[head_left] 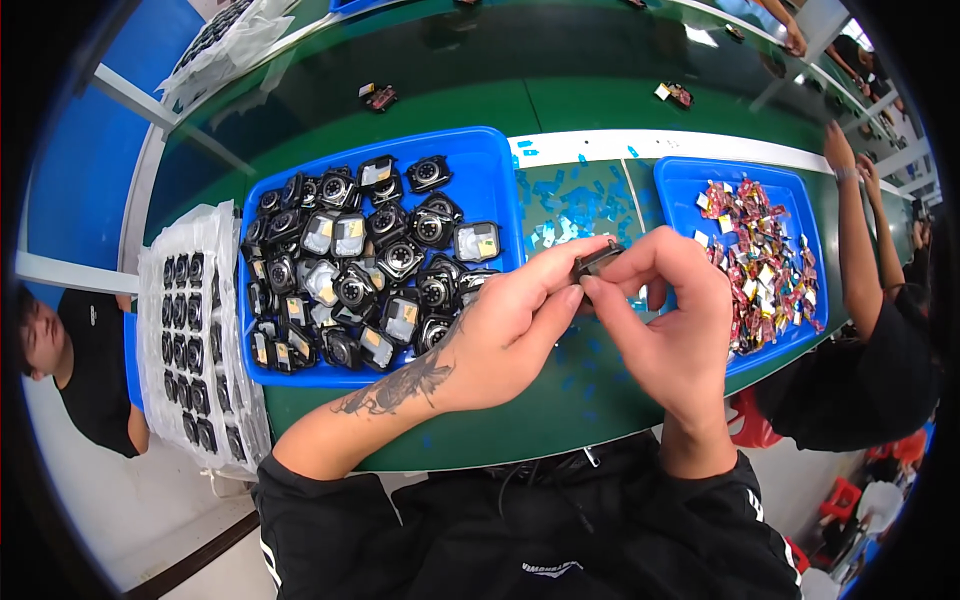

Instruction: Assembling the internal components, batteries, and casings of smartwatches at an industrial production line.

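In front of me my left hand pinches a small black smartwatch case between thumb and fingers, tilted so that mostly its edge shows. From the other side my right hand has its thumb and index finger closed at the same case; whether a smaller part sits between those fingertips is hidden. Left of my hands, a blue tray is heaped with similar watch cases, some showing round backs, others pale inner faces. Scraps of blue film lie scattered on the green table beyond my hands.
A second blue tray at right holds many small red, white and yellow electronic pieces. White foam sheeting with rows of watch parts stands at left. Loose pieces lie farther back. Other people are at both sides.
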{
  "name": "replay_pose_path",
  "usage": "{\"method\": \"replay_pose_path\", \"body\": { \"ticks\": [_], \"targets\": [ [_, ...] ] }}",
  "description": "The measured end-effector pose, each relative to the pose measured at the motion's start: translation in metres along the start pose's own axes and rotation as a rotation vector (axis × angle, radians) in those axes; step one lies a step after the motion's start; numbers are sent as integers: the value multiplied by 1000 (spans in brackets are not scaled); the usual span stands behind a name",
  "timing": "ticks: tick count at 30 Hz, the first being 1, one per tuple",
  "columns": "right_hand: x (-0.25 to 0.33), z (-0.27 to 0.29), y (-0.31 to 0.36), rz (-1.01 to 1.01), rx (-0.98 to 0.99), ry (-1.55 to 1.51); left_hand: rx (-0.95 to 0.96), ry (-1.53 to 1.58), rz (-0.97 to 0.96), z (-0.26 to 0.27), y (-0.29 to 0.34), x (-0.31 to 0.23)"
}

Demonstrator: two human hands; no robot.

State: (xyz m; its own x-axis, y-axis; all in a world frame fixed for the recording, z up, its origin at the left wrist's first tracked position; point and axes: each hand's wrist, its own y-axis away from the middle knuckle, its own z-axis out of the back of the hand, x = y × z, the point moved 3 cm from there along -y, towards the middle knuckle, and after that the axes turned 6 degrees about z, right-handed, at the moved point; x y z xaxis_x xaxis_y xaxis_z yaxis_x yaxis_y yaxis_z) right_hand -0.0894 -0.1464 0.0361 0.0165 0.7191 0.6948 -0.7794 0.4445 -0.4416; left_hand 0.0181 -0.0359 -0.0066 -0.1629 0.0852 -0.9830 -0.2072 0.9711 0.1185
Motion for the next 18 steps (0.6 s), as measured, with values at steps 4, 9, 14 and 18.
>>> {"method": "replay_pose_path", "body": {
  "ticks": [4,9,14,18],
  "targets": [
    [-1,3,-1,11,4,109,41,110,-10,0,0,-1],
    [-24,12,9,-136,-136,-676,9,335,-10,-4,-3,-6],
    [-14,8,26,-157,-32,-433,-109,481,-9,-3,-3,-3],
    [-20,5,29,-197,-69,-505,-157,-164,-289,2,-2,-10]
  ]
}}
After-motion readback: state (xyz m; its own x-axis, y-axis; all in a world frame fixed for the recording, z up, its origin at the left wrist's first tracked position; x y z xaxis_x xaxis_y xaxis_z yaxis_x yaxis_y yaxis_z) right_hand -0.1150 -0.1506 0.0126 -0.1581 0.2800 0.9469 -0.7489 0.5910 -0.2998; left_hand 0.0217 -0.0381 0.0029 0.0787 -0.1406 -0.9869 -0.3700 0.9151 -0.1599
